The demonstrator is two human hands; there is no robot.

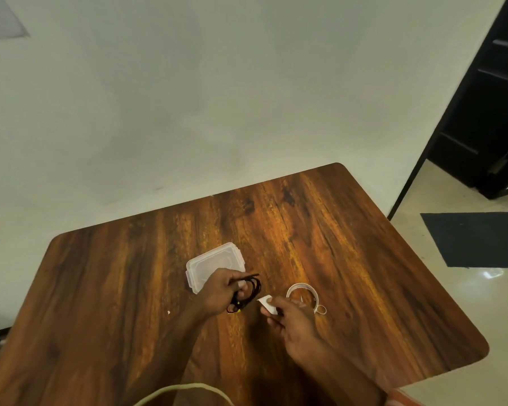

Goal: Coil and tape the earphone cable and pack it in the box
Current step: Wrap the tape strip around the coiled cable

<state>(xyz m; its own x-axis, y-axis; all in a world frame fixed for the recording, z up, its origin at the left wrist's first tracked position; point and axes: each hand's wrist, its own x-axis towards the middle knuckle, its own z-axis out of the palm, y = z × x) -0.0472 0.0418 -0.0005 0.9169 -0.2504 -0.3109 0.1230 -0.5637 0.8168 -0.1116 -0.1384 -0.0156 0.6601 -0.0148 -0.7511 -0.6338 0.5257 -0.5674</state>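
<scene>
Wooden table (320,230) with dark grain and rounded corners, set against a plain pale wall (188,98); glossy cream floor (452,206) to the right, catching a small bright patch of light; dark mat (478,238) lying flat on that floor, well apart from the table; black door (490,106) open at the far right, beside the wall's edge.

Two hands show: the left hand (220,291) and the right hand (294,320). There is one coiled cable (248,291), one strip of tape (268,304), one tape roll (302,294) and one box (214,263). One table (349,259) carries them, and one mat (478,238) lies on the floor.
</scene>
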